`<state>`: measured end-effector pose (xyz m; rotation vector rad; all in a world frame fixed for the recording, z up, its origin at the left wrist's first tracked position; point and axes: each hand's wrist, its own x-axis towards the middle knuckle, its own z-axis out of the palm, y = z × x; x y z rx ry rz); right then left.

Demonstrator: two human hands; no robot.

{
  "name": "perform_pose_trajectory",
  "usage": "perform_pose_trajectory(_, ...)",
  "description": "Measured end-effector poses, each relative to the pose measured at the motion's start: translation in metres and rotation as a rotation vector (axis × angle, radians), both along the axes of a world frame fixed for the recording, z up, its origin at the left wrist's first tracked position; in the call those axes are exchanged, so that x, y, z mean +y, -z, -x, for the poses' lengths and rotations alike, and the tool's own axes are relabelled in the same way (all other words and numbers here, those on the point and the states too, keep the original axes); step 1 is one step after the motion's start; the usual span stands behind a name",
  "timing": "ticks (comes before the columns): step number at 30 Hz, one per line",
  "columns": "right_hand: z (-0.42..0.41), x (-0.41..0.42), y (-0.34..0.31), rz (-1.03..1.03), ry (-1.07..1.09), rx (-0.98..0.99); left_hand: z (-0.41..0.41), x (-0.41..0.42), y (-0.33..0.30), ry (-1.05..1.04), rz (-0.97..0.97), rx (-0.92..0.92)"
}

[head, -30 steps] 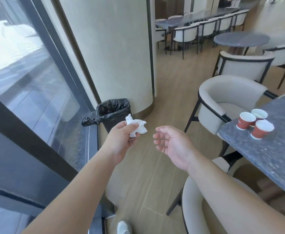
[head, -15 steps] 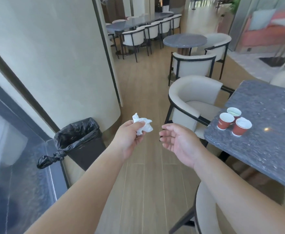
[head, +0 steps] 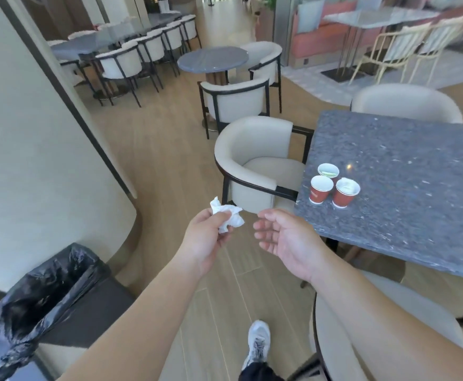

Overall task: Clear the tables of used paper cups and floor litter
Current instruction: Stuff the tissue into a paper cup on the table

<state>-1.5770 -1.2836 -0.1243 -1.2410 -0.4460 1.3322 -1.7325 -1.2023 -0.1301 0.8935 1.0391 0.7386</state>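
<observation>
**Person's body and clothing, head view**

Showing two bare forearms, no sleeves reaching into view. Left hand point(head: 205, 240) and right hand point(head: 288, 240) wearing no gloves. Wearing a white and grey laced sneaker point(head: 258, 343). Showing dark trouser fabric point(head: 255, 373) at bottom edge.

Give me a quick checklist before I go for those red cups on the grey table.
1. Left hand free: not ok, it grips a crumpled tissue.
2. Right hand free: ok, fingers relaxed, holding nothing.
3. Bin within reach: ok, lined and open at lower left.
4. Cups upright: ok, three clustered near the table corner.
5. Cups empty: cannot tell.
6. Path to the table: ok, only bare floor ahead.
</observation>
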Motion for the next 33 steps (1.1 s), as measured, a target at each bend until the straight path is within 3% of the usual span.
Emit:
perform_pose_trajectory(8, -0.071, 0.101, 0.029, 0.053, 0.125, 0.106, -0.079, 0.112, 0.02, 0.011, 0.077, 0.051)
perform_pose_trajectory(14, -0.156, 0.146, 0.023, 0.068, 0.274, 0.121, -0.181, 0.174, 0.02, 0.211, 0.05, 0.125)
perform_pose_trajectory(26, -0.252, 0.094, 0.047, 0.127, 0.658, 0.154, -0.329, 0.186, 0.067, 0.578, 0.16, 0.234)
perform_pose_trajectory(33, -0.254, 0.096, 0.07, 0.208, 0.754, 0.142, -0.372, 0.201, 0.106, 0.717, 0.062, 0.397)
